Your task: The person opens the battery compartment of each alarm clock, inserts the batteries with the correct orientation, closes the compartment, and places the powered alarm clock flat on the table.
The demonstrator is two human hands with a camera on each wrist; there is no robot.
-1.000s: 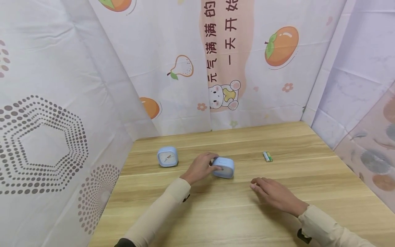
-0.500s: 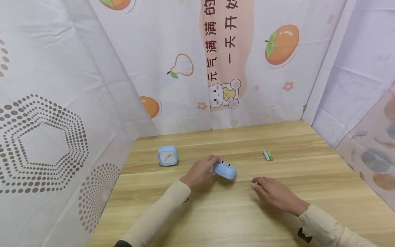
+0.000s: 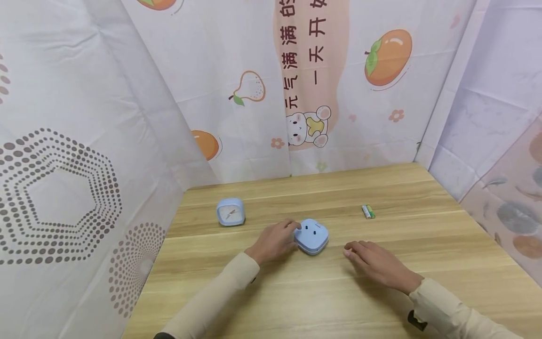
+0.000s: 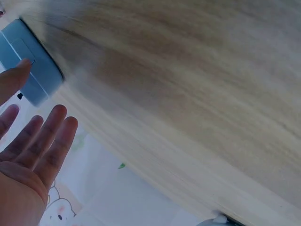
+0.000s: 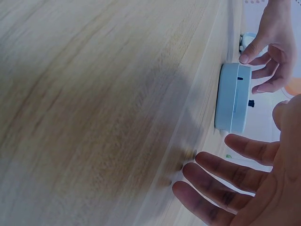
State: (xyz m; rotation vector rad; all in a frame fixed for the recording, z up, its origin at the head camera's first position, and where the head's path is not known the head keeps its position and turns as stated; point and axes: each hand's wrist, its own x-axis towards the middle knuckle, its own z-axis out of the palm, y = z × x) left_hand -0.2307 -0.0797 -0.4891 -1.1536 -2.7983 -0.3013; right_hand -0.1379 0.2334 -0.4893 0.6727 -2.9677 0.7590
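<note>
A light blue alarm clock lies face down on the wooden table, its back with two black knobs turned up. Beside its left edge is my left hand. In the left wrist view the thumb lies over or against the clock's side, while the other fingers stay extended and apart from it. My right hand hovers low to the right of the clock, fingers relaxed and holding nothing; the right wrist view shows its spread fingers below the clock.
A second light blue clock stands at the back left with its dial facing me. Two small batteries lie side by side at the back right. Printed curtains hang behind the table and along both sides.
The clock by my left hand has been tipped over from upright to face down, its knobbed back now on top. The left hand's fingers have loosened from it. My right hand has stayed put.
</note>
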